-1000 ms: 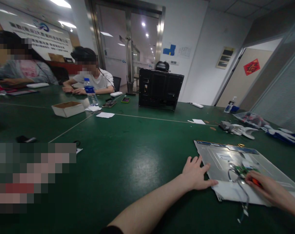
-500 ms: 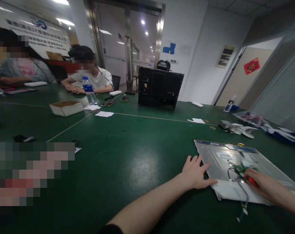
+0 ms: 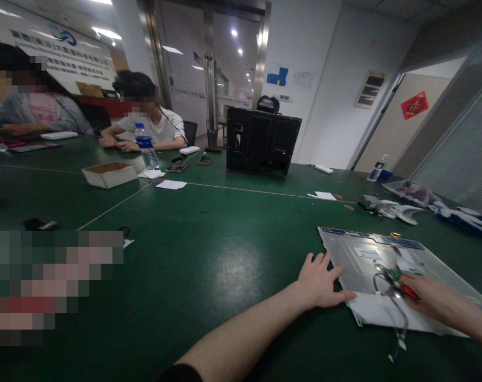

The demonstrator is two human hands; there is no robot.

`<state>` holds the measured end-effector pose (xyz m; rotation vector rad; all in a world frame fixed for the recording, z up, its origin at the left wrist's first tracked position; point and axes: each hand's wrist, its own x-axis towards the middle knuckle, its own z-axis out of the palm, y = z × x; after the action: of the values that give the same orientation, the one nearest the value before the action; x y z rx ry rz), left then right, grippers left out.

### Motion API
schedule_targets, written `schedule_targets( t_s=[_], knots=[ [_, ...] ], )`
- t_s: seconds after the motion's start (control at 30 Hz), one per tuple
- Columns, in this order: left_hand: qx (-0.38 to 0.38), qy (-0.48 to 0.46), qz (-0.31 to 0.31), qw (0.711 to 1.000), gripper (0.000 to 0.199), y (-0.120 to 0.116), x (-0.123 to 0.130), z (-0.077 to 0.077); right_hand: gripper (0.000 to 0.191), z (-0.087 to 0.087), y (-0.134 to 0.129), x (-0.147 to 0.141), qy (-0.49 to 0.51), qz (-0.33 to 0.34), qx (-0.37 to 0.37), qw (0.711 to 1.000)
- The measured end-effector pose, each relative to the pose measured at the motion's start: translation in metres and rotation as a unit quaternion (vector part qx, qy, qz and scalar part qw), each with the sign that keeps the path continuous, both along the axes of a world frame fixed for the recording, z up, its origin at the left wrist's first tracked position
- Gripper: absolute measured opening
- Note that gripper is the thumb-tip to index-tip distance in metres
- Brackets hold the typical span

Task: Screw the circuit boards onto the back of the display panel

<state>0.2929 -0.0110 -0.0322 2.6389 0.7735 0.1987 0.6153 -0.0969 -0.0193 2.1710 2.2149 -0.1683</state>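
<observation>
A flat silver display panel [image 3: 344,261] lies back side up at the right, with a blue-edged strip along its far side. My left hand [image 3: 319,280] rests spread out at the panel's left edge, its thumb touching the white sheet [image 3: 378,312] along the near side. My right hand [image 3: 434,298] is closed around a red-handled tool [image 3: 410,293]; the fingers hide most of it, so its kind is unclear. Just past those fingertips is a small green circuit board [image 3: 391,274]. From it a dark cable [image 3: 402,321] hangs over the panel's near edge.
A black monitor housing [image 3: 263,142] stands at the table's far side. Gloves [image 3: 390,208], a plastic bag [image 3: 413,192] and a bottle [image 3: 378,168] lie or stand at the right. Leftward are an open box [image 3: 110,176] and a water bottle [image 3: 146,148]. Two people sit opposite.
My right hand has turned slightly around the red-handled tool, showing more of its handle. The left hand keeps its place. The person in white across the table has moved their hands slightly.
</observation>
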Motion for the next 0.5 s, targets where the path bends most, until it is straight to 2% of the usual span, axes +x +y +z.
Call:
schedule_targets(
  t_s=[0.2, 0.37, 0.5],
  knots=[
    [0.008, -0.009, -0.001, 1.0, 0.082, 0.0, 0.001, -0.001, 0.026, 0.006, 0.0, -0.003, 0.005, 0.021, 0.016, 1.0],
    [0.02, -0.013, 0.0, 1.0, 0.081, -0.001, 0.0, 0.0, 0.019, 0.028, 0.006, -0.028, -0.011, 0.027, -0.041, 0.999],
    [0.022, -0.014, 0.003, 1.0, 0.079, -0.002, 0.0, 0.0, 0.019, 0.049, 0.007, -0.034, 0.021, 0.035, -0.034, 0.999]
  ],
)
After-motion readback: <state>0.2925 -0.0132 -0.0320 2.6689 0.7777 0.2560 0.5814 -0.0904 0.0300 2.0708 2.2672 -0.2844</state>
